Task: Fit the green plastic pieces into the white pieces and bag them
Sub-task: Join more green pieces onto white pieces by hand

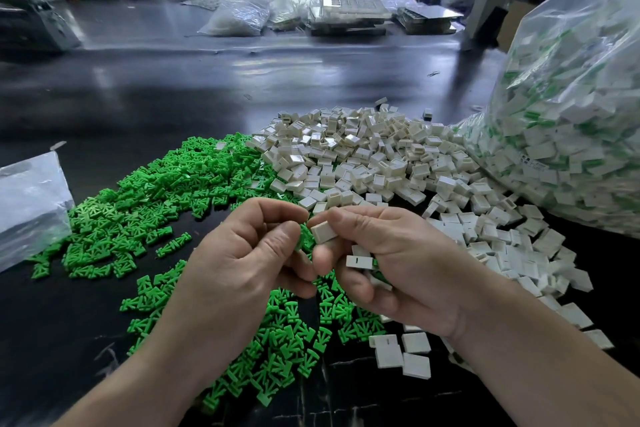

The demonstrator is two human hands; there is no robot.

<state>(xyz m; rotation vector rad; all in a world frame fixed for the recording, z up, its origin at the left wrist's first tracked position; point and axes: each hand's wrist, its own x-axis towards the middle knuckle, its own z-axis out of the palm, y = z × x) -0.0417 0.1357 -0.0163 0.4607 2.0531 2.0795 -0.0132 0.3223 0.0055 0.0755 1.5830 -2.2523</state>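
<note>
My right grip [398, 263] pinches one white piece [323, 231] between thumb and forefinger, and its other fingers are curled around a few more white pieces [358, 261] in the palm. My left grip [249, 253] is pressed together at the fingertips on a green piece [302, 238]. Only an edge of it shows, just beside the white piece.

The white piece is a small square cap with flat, smooth faces. One piece in my palm has a thin dark slit on its side. The loose white ones form a white pile [363, 156] on the dark bench [138, 97], some with the hollow side up. The green ones are flat, fan-shaped, with ribs and a short bar at one end. They lie in a green pile [156, 201] to the left, touching the white pile.

At the right stands a big clear bag [571, 114], full of white pieces with green in them. A small label [531, 163] in it has print too small to read. A flat bag [27, 208] lies at the left.
</note>
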